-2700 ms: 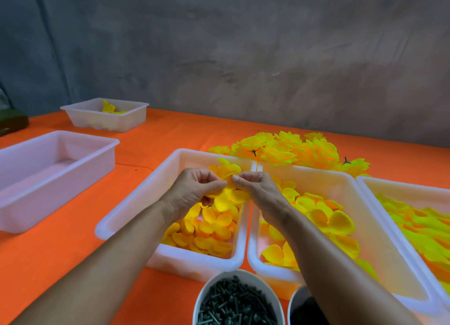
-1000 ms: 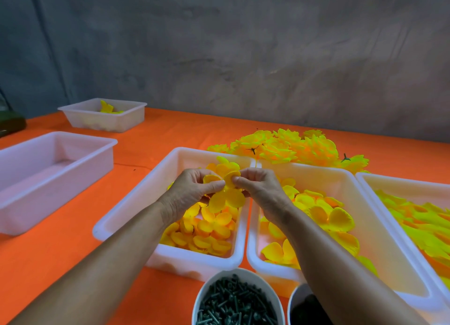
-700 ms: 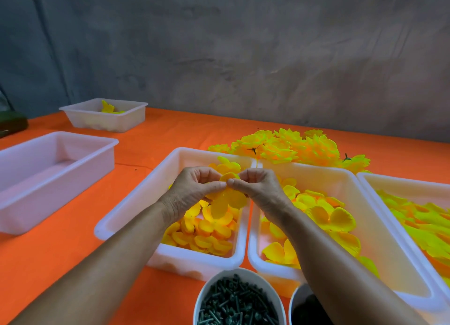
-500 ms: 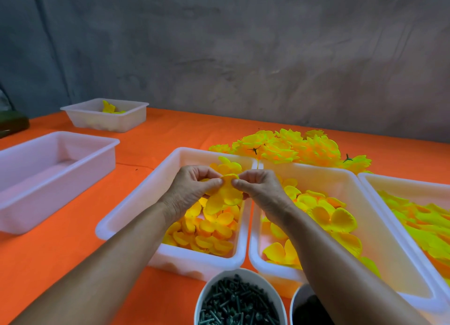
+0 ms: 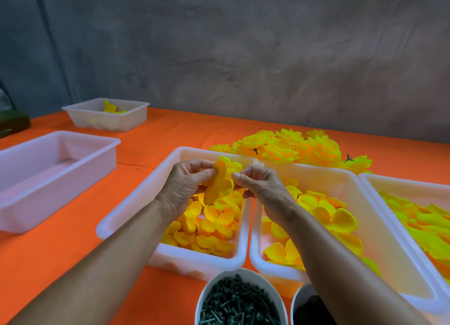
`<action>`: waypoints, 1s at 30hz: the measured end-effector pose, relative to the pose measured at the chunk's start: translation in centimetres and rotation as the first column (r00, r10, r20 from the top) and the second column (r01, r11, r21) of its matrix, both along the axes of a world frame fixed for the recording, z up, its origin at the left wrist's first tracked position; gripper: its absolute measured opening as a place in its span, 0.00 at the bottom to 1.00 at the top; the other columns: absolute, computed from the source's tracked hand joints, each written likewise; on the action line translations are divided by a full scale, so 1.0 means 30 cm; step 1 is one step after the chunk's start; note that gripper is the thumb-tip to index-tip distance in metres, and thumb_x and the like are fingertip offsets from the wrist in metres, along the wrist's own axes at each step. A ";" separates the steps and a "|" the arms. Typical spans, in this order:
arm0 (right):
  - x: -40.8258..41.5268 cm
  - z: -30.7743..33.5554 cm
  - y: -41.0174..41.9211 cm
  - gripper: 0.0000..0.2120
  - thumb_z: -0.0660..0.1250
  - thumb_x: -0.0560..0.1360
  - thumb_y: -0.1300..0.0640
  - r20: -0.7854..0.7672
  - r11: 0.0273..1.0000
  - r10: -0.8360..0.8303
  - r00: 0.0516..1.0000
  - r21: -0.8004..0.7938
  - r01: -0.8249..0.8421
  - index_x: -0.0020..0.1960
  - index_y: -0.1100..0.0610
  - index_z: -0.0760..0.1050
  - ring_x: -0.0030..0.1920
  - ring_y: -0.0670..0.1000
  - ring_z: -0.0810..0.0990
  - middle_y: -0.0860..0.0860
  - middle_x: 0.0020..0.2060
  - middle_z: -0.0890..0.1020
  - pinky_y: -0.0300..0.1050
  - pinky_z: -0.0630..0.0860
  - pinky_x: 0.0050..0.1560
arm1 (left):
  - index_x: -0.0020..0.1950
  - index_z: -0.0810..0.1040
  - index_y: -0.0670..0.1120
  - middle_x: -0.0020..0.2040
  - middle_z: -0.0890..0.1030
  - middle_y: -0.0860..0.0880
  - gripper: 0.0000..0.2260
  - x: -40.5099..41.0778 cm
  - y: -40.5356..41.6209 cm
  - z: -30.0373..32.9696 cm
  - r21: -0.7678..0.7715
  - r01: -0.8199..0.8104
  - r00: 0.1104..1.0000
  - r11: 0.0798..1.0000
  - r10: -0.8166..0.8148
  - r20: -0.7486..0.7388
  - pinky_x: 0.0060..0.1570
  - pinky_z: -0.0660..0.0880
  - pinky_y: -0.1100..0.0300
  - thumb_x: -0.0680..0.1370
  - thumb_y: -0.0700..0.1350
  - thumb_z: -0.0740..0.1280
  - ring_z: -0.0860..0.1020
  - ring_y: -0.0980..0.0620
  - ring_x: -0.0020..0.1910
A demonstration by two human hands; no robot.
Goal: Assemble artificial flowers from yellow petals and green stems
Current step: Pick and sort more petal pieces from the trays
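My left hand (image 5: pixel 185 188) and my right hand (image 5: pixel 261 187) meet over a white tray (image 5: pixel 136 198) of small yellow petals (image 5: pixel 209 232). Both pinch one yellow petal piece (image 5: pixel 219 183), held up between the fingertips, its lobes hanging down. A white bowl (image 5: pixel 239 299) of dark green stems sits at the near edge. Larger yellow petals (image 5: pixel 326 212) fill the neighbouring tray (image 5: pixel 341 178). A heap of finished yellow flowers (image 5: pixel 292 149) lies behind the trays.
A third tray (image 5: pixel 399 185) with yellow-green petals stands at the right. An empty white tray (image 5: pixel 56 168) lies at the left and a smaller tray (image 5: pixel 107 117) with a few yellow pieces at the back left. A second bowl (image 5: pixel 295 302) is partly hidden by my right arm. Orange cloth covers the table.
Both hands have stayed over the small-petal tray. The petal piece between my fingers has been turned and lifted slightly, now standing more on edge.
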State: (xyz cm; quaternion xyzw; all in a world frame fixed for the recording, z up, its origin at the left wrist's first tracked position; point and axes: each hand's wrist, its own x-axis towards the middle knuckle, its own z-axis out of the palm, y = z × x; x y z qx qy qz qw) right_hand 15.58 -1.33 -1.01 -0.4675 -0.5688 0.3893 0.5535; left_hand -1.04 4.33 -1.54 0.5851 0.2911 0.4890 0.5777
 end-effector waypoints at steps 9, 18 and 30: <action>-0.011 -0.013 0.006 0.08 0.67 0.74 0.68 0.140 1.000 -0.029 0.990 -0.004 0.029 0.49 0.58 0.78 0.26 0.38 0.72 0.43 0.25 0.78 0.32 0.67 0.27 | 0.42 0.80 0.41 0.38 0.83 0.48 0.09 -0.001 -0.009 -0.007 0.061 0.102 0.992 0.993 -0.097 -0.085 0.41 0.77 0.62 0.65 0.42 0.71 0.80 0.55 0.37; -0.008 -0.016 0.034 0.06 0.60 0.79 0.64 0.077 0.971 -0.228 0.971 -0.057 0.233 0.44 0.64 0.73 0.19 0.44 0.72 0.57 0.28 0.76 0.35 0.66 0.21 | 0.34 0.76 0.42 0.44 0.84 0.47 0.05 -0.008 -0.007 0.012 0.107 -0.003 0.999 0.994 0.008 -0.041 0.45 0.76 0.59 0.65 0.32 0.68 0.79 0.52 0.43; -0.009 -0.025 0.048 0.08 0.59 0.78 0.68 -0.064 0.939 -0.336 0.940 -0.099 0.329 0.42 0.60 0.72 0.23 0.48 0.78 0.61 0.34 0.80 0.36 0.68 0.20 | 0.30 0.74 0.42 0.35 0.76 0.39 0.02 0.002 -0.018 0.014 0.179 -0.178 0.954 0.968 0.214 -0.211 0.38 0.67 0.54 0.59 0.40 0.65 0.70 0.47 0.37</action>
